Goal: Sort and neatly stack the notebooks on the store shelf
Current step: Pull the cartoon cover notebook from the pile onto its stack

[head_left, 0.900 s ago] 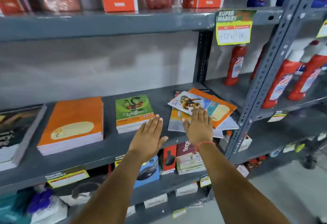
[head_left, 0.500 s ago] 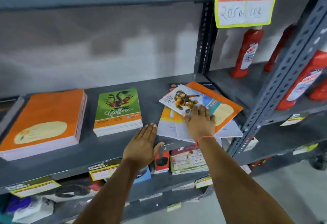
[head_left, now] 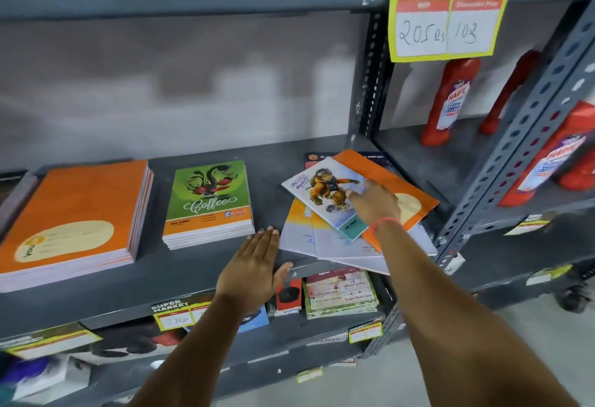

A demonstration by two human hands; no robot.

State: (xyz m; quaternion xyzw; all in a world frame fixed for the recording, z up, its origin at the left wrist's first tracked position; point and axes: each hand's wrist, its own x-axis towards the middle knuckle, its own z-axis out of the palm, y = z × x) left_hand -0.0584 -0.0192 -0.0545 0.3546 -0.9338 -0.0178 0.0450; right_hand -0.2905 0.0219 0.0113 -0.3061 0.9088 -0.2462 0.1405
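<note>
On the grey shelf (head_left: 180, 274) lie three groups of notebooks. A tall orange stack (head_left: 74, 220) sits at the left, a green "Coffee" stack (head_left: 209, 204) in the middle. At the right is a messy fanned pile (head_left: 325, 239) with a monkey-cover notebook (head_left: 322, 191) on top and an orange notebook (head_left: 415, 200) under it. My right hand (head_left: 373, 204) rests flat on the monkey-cover notebook, fingers spread. My left hand (head_left: 254, 268) lies palm down on the shelf, its fingertips close to the pile's left edge, holding nothing.
A perforated steel upright (head_left: 515, 155) stands right of the pile. Red cleaner bottles (head_left: 450, 104) fill the adjoining shelf. A yellow price tag (head_left: 447, 23) hangs from the shelf above. Boxed goods (head_left: 341, 294) sit on the shelf below.
The view has closed in on the shelf. My right hand slid further up the monkey-cover notebook. My left hand moved forward and right, nearer the pile.
</note>
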